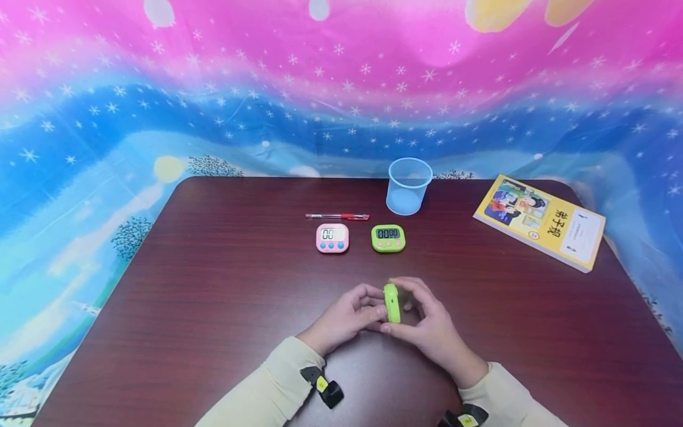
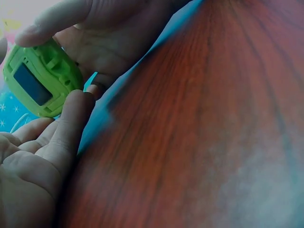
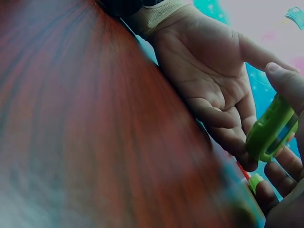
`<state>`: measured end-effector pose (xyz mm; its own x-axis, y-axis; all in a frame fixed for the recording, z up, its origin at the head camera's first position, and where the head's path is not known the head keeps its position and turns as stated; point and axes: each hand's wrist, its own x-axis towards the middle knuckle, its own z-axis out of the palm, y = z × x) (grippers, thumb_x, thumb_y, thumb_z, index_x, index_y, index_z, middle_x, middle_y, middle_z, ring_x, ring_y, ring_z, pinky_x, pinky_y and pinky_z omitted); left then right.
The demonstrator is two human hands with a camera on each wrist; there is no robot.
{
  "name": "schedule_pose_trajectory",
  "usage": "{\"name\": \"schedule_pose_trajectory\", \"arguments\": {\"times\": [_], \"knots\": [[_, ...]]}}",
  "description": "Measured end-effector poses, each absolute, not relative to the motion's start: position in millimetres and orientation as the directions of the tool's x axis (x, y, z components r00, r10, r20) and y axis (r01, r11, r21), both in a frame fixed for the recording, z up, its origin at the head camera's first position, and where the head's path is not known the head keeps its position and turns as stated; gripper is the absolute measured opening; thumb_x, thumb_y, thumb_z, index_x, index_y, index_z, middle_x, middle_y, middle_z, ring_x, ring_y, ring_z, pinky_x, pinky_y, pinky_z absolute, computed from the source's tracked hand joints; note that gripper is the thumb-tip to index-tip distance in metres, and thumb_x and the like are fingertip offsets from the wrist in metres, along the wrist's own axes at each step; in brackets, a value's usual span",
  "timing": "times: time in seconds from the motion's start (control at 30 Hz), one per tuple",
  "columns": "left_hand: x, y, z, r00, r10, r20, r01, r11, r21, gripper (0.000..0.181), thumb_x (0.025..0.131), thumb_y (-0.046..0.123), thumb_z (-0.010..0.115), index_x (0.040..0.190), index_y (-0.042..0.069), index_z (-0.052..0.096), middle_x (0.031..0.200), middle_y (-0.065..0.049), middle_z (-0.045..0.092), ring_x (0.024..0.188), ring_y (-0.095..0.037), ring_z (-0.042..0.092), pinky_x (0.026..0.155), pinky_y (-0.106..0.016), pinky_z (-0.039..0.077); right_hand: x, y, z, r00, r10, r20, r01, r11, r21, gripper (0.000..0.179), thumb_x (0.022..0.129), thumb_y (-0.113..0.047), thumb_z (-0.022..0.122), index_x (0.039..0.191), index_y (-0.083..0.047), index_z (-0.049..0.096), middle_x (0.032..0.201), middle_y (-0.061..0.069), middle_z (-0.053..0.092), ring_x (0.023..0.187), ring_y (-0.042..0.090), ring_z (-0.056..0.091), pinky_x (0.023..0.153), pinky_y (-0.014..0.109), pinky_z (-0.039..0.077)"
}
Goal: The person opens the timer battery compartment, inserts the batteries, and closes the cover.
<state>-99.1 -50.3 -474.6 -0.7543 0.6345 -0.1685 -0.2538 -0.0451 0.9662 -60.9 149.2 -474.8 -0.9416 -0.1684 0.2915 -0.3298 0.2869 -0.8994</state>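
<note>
A small green digital timer (image 1: 392, 303) stands on edge between both hands, above the front middle of the table. My left hand (image 1: 349, 314) pinches it from the left, thumb on its near side. From the right, my right hand (image 1: 429, 323) grips it, with fingers at the upper edge and thumb at the lower. The left wrist view shows a face of the timer (image 2: 38, 83) with a dark rectangle and moulded recesses. In the right wrist view the timer (image 3: 270, 130) appears partly edge-on, partly hidden by fingers.
Beyond the hands lie a pink timer (image 1: 332, 238) and another green timer (image 1: 388, 238) on the dark wooden table (image 1: 224, 284). A red pen (image 1: 337, 216) lies behind them. A blue mesh bin (image 1: 407, 198) stands at the back, a yellow book (image 1: 541, 222) at the right.
</note>
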Motion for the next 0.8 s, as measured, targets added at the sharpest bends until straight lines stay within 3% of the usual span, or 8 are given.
{"name": "schedule_pose_trajectory", "arguments": {"times": [0.27, 0.43, 0.53, 0.8], "knots": [[-100, -52, -473, -0.746, 0.640, -0.183, -0.210, 0.034, 0.977, 0.044, 0.096, 0.013, 0.066, 0.133, -0.004, 0.050, 0.123, -0.015, 0.064, 0.102, -0.016, 0.066, 0.088, -0.029, 0.058, -60, 148, -477, -0.949, -0.189, 0.252, -0.304, 0.340, -0.890, 0.076, 0.071, -0.020, 0.093, 0.138, -0.010, 0.057, 0.136, -0.001, 0.055, 0.108, 0.014, 0.054, 0.083, 0.027, 0.051], [-101, -56, -473, -0.700, 0.702, -0.130, -0.269, -0.090, 0.959, 0.052, 0.097, 0.010, 0.050, 0.144, -0.011, 0.040, 0.137, -0.026, 0.055, 0.109, -0.019, 0.064, 0.099, -0.036, 0.054, -62, 150, -479, -0.955, -0.196, 0.222, -0.283, 0.377, -0.882, 0.078, 0.071, -0.019, 0.093, 0.140, -0.011, 0.056, 0.136, -0.002, 0.056, 0.107, 0.012, 0.055, 0.082, 0.026, 0.053], [-102, -58, -474, -0.671, 0.738, -0.071, -0.308, -0.190, 0.932, 0.056, 0.095, 0.007, 0.041, 0.147, -0.013, 0.036, 0.142, -0.031, 0.048, 0.116, -0.022, 0.061, 0.104, -0.040, 0.051, -63, 152, -479, -0.957, -0.202, 0.210, -0.277, 0.398, -0.875, 0.079, 0.072, -0.016, 0.092, 0.141, -0.010, 0.055, 0.134, -0.001, 0.058, 0.098, 0.014, 0.057, 0.079, 0.026, 0.054], [-104, -57, -475, -0.675, 0.733, -0.087, -0.370, -0.235, 0.899, 0.054, 0.097, 0.008, 0.038, 0.148, -0.009, 0.039, 0.144, -0.026, 0.050, 0.112, -0.023, 0.062, 0.098, -0.041, 0.054, -66, 159, -479, -0.963, -0.155, 0.219, -0.266, 0.441, -0.857, 0.077, 0.073, -0.017, 0.091, 0.142, -0.011, 0.056, 0.131, -0.001, 0.059, 0.088, 0.015, 0.058, 0.076, 0.026, 0.052]]}}
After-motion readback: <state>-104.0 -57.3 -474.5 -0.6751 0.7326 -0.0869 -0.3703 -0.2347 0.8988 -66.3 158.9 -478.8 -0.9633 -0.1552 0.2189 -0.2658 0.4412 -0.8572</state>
